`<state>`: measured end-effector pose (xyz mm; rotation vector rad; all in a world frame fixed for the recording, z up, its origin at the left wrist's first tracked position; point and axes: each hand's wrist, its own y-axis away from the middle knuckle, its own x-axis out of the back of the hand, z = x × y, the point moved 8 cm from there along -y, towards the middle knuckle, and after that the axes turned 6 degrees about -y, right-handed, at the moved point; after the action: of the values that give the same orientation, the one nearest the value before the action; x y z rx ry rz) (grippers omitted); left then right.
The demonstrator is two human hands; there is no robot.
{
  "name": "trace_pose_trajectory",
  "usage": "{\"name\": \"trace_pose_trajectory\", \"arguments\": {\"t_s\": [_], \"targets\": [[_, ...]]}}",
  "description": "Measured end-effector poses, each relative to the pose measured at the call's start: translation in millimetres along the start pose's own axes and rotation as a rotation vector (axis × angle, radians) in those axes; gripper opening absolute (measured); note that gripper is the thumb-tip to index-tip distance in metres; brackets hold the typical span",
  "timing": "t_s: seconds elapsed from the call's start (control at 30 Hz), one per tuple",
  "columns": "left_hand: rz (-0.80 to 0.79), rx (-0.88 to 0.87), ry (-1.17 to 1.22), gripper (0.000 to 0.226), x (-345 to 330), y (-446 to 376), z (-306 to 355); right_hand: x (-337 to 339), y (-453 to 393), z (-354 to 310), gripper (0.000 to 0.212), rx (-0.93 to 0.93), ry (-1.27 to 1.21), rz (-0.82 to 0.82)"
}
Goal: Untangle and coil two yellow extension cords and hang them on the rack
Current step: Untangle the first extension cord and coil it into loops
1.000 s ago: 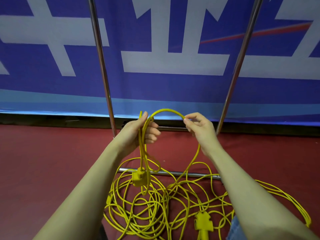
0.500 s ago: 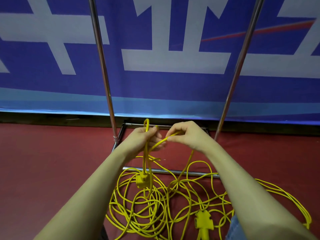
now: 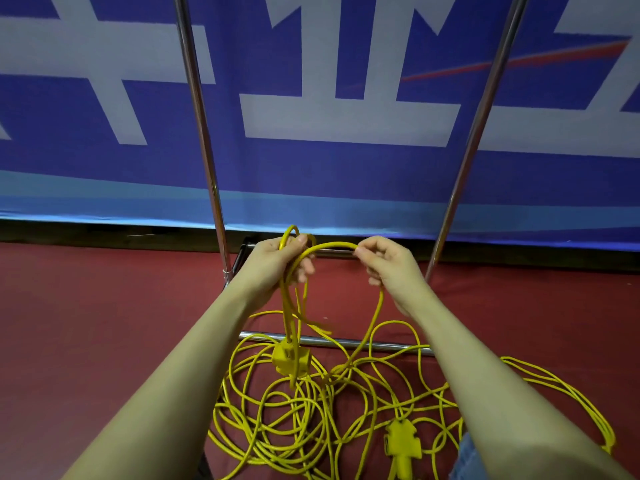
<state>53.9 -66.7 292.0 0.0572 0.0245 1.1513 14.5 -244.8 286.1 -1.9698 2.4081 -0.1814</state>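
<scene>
Two yellow socket blocks (image 3: pixel 401 445) lie among the tangled cords (image 3: pixel 311 410) on the red floor. Above, the left hand (image 3: pixel 277 261) grips several gathered loops; the right hand (image 3: pixel 388 261) pinches one strand. Behind stand the rack's two uprights (image 3: pixel 204 133).

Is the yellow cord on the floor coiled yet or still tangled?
Still tangled: the yellow extension cord sprawls in loose crossing loops on the red floor; only a few loops hang from the left hand.
</scene>
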Motion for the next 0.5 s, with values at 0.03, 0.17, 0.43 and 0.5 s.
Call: {"name": "trace_pose_trajectory", "arguments": {"t_s": [0.03, 0.17, 0.43, 0.5], "targets": [[0.003, 0.002, 0.017, 0.030, 0, 0, -1, 2, 0, -2, 0.018, 0.012, 0.048, 0.023], [0.066, -0.017, 0.160, 0.028, 9, 0, -4, 5, 0, -2, 0.021, 0.025, 0.094, 0.056], [0.113, -0.066, 0.269, 0.028, 26, 0, -1, 4, 1, 9, 0.017, -0.082, -0.046, 0.028], [0.146, -0.077, 0.258, 0.027, 30, -1, -1, 12, 0, 12, 0.016, -0.095, -0.032, 0.116]]}}
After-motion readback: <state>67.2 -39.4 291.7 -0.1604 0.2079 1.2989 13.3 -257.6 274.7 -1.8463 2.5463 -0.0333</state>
